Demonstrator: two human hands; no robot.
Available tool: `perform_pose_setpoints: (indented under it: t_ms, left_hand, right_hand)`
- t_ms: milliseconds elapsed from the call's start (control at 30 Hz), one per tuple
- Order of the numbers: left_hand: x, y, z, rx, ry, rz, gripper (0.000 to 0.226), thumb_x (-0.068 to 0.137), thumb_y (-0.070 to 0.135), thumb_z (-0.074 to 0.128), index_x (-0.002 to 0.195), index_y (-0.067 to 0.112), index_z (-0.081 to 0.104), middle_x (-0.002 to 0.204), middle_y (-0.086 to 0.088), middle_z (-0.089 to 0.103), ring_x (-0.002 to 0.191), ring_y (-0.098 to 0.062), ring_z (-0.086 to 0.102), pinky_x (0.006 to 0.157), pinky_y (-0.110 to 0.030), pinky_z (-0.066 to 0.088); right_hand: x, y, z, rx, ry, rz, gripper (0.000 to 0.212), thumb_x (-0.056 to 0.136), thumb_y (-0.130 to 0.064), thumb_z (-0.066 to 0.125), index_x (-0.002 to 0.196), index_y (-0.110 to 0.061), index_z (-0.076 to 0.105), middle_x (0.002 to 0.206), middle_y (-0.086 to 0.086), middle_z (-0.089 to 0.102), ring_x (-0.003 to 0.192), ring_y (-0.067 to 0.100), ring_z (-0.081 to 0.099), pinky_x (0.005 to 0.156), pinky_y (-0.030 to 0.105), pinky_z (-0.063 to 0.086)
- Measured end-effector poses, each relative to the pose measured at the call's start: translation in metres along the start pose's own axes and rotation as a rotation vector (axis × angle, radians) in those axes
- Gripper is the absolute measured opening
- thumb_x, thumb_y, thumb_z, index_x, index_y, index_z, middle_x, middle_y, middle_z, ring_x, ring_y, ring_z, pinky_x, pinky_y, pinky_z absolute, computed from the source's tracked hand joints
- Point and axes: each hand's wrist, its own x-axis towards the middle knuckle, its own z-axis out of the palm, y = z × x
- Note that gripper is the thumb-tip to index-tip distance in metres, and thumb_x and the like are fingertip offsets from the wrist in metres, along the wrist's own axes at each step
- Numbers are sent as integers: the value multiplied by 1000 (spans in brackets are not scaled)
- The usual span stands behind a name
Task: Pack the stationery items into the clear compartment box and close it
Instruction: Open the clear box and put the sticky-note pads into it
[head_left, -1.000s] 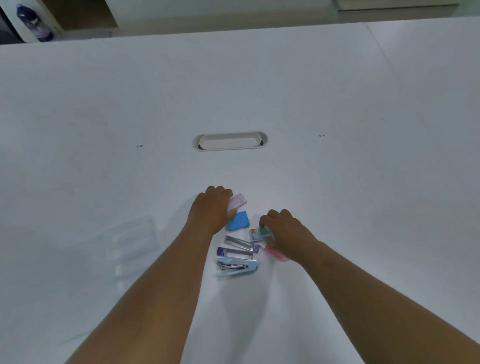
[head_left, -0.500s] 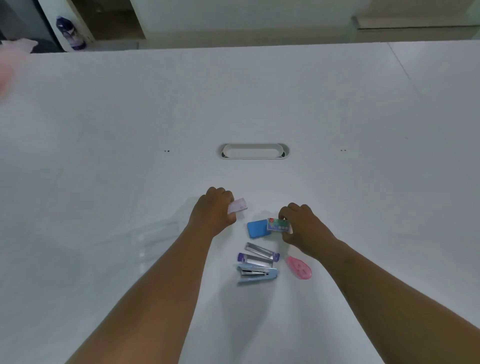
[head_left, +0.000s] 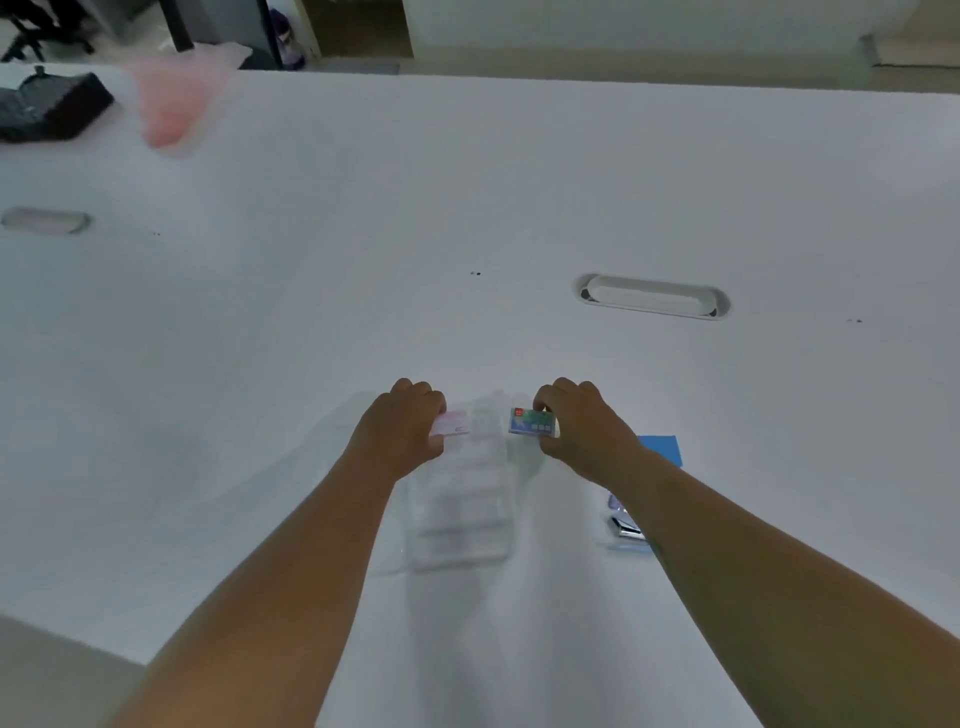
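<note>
The clear compartment box (head_left: 462, 512) lies open on the white table between my forearms, faint and blurred. My left hand (head_left: 402, 423) holds a small pale pink packet (head_left: 451, 423) over the box's far left corner. My right hand (head_left: 582, 423) holds a small blue-green staple box (head_left: 531, 422) over the far right corner. A blue eraser (head_left: 661, 448) lies right of my right wrist. Beside that forearm, parts of a purple-capped tube (head_left: 615, 502) and a light blue stapler (head_left: 626, 530) show. The rest of them is hidden by my arm.
A cable slot (head_left: 652, 296) is set in the table (head_left: 311, 260) beyond my hands, and another one (head_left: 44, 221) lies at the far left. A pink translucent bag (head_left: 171, 101) and a dark case (head_left: 49, 106) sit at the far left edge.
Both hands have carried their items left from the pile of stationery to above the clear box. The view has swung left, so the pile now lies at the right.
</note>
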Motion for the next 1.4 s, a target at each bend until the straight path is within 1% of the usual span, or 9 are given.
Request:
perform_pose_setpoints:
  t_ms: [233,667,800,900,1000,1167,1233,1333,1400]
  left_hand:
    - [-4,-27,6,-86,1,12,21,77,22,61,97,14,59,92,-2,58,91,-24,48,68,-32,40]
    - [5,-41,13,-177,-4,51,29,84,26,60,112,18,61,103,0,59,97,-21,48,73,-34,45]
    - [2,-43,15,-211,5,43,31,87,29,60,116,17,61,106,-1,58,98,-21,49,77,-35,46]
    - [-1,-41,14,-200,2,35,34,88,32,61,118,17,60,109,-2,58,101,-22,50,79,-36,47]
    - [-4,-40,12,-193,-14,14,38,88,32,61,123,18,57,116,0,57,108,-20,48,85,-34,44]
    - [-11,-41,12,-185,36,-51,26,86,32,64,109,19,61,110,2,59,103,-18,51,81,-30,42]
    - [-12,-39,13,-185,36,-62,23,86,31,64,106,19,63,108,2,59,100,-18,52,80,-30,43]
    - [-13,-35,17,-196,44,-71,26,85,29,65,109,19,63,108,1,58,101,-19,53,80,-31,45]
    - [-13,-33,18,-211,36,-88,35,85,29,65,118,19,58,114,0,57,105,-20,53,83,-33,45]
  right_hand:
    - [28,-36,21,-75,23,-11,19,84,-12,59,102,-15,57,102,4,54,92,23,44,69,38,49]
    - [59,-56,37,-245,2,-22,21,87,-6,54,105,-15,59,104,5,55,95,26,47,68,37,48]
    - [62,-53,40,-195,-53,-11,23,88,-11,58,110,-16,60,108,6,54,98,27,47,75,43,53]
    - [60,-50,40,-111,-80,29,31,88,-21,63,119,-19,59,114,5,55,105,27,47,81,43,51]
    - [55,-49,37,-40,-86,74,35,89,-21,63,123,-20,56,118,4,56,109,25,46,87,44,50]
    - [47,-44,36,10,-23,99,17,88,-14,59,105,-17,59,108,6,59,99,26,51,80,44,51]
    - [45,-45,37,5,-28,89,16,88,-12,56,102,-16,62,106,7,58,98,26,51,78,42,51]
    - [38,-41,34,24,-18,76,18,90,-12,52,105,-16,62,107,7,58,98,25,51,80,43,51]
    - [30,-33,28,52,3,80,19,92,-17,53,110,-17,57,110,5,58,103,24,50,82,43,51]
